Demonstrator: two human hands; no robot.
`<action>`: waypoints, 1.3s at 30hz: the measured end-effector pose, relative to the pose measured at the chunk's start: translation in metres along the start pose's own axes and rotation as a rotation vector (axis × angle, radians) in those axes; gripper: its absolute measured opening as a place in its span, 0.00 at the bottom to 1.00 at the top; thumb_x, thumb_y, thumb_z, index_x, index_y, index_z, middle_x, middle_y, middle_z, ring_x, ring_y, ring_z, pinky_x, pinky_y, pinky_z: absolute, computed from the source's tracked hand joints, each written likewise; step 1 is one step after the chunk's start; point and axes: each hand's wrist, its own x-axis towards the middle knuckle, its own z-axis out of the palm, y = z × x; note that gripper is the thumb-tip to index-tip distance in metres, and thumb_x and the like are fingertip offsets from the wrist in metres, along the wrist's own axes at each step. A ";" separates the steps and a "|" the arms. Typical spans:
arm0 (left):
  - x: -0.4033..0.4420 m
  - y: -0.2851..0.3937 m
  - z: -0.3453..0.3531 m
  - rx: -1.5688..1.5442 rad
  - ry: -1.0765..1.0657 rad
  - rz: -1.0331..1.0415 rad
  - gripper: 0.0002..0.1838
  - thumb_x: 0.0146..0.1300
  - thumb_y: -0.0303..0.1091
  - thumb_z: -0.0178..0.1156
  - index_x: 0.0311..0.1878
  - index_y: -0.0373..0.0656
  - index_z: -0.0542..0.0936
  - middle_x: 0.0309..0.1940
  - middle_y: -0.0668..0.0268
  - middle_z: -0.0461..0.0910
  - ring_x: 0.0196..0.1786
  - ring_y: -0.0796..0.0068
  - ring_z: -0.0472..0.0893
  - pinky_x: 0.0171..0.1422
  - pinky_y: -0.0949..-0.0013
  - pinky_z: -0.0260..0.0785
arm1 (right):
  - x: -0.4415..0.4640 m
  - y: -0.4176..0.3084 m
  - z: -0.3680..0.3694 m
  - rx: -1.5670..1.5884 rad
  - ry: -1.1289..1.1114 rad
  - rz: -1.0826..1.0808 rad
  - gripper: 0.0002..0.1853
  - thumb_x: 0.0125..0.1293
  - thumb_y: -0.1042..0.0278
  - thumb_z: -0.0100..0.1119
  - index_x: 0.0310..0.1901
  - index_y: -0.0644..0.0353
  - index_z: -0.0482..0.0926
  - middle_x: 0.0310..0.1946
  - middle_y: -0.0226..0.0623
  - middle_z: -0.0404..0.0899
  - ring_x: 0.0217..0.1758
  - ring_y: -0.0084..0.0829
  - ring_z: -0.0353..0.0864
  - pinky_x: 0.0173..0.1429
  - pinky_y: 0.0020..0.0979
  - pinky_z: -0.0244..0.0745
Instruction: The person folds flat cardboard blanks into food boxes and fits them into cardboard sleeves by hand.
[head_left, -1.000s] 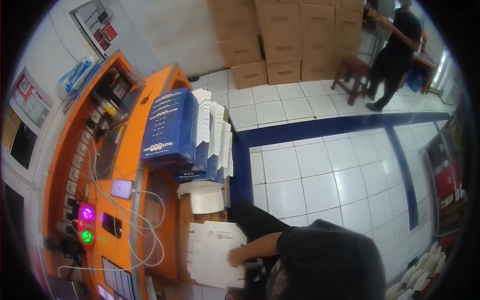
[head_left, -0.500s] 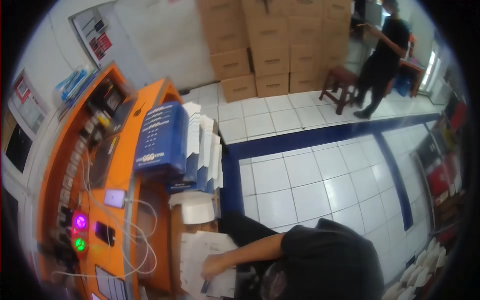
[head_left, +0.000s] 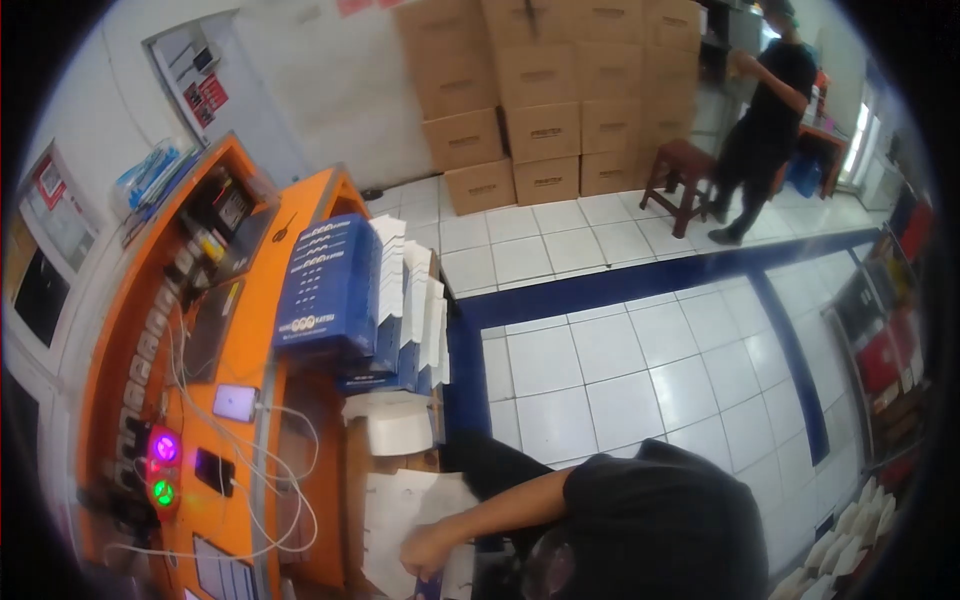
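Note:
My right hand (head_left: 428,550) is closed at the bottom of the view, over a flat white cardboard sheet (head_left: 392,510) with small slits along its edge. From under the fingers shows a small dark blue object (head_left: 429,586), its kind unclear and partly cut off by the frame edge. My left hand is not in view. Beyond the sheet stands an open white box (head_left: 400,432), and behind that a stack of blue printed boxes (head_left: 322,285) with white flaps.
On the left is an orange counter (head_left: 258,330) with a charging phone (head_left: 236,403), a dark phone (head_left: 214,472), cables and glowing fans (head_left: 164,492). Brown cartons (head_left: 545,130) line the wall. A person in dark clothes (head_left: 775,110) stands near a stool (head_left: 680,175).
My right hand has shifted slightly lower, and more of the dark blue object shows under it. The standing person's hands have moved a little. The view has tilted slightly.

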 end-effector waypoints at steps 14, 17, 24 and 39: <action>-0.033 0.006 -0.032 -0.795 0.252 -0.545 0.34 0.72 0.57 0.61 0.65 0.35 0.75 0.62 0.57 0.77 0.66 0.65 0.74 0.74 0.60 0.62 | -0.020 -0.008 -0.026 0.302 0.084 0.162 0.14 0.69 0.59 0.65 0.36 0.64 0.85 0.25 0.43 0.83 0.27 0.37 0.80 0.38 0.37 0.74; -0.027 0.013 -0.035 -0.677 0.220 -0.565 0.24 0.67 0.39 0.69 0.60 0.35 0.79 0.57 0.58 0.81 0.61 0.69 0.79 0.69 0.65 0.67 | -0.019 -0.010 -0.026 0.414 -0.009 0.234 0.10 0.72 0.66 0.66 0.39 0.66 0.86 0.23 0.28 0.80 0.27 0.16 0.73 0.32 0.24 0.69; -0.022 0.032 -0.022 -0.605 0.222 -0.673 0.09 0.62 0.29 0.72 0.44 0.38 0.86 0.43 0.63 0.85 0.47 0.69 0.84 0.56 0.68 0.74 | -0.015 -0.007 -0.012 0.519 -0.090 0.247 0.09 0.71 0.68 0.66 0.39 0.67 0.86 0.23 0.27 0.80 0.27 0.14 0.70 0.32 0.23 0.67; -0.030 0.055 -0.041 -0.026 0.117 -0.414 0.06 0.55 0.30 0.71 0.37 0.49 0.88 0.35 0.67 0.81 0.47 0.61 0.79 0.62 0.55 0.65 | -0.022 -0.030 -0.011 0.162 -0.254 0.074 0.11 0.66 0.59 0.67 0.39 0.57 0.88 0.26 0.42 0.85 0.30 0.42 0.84 0.38 0.37 0.76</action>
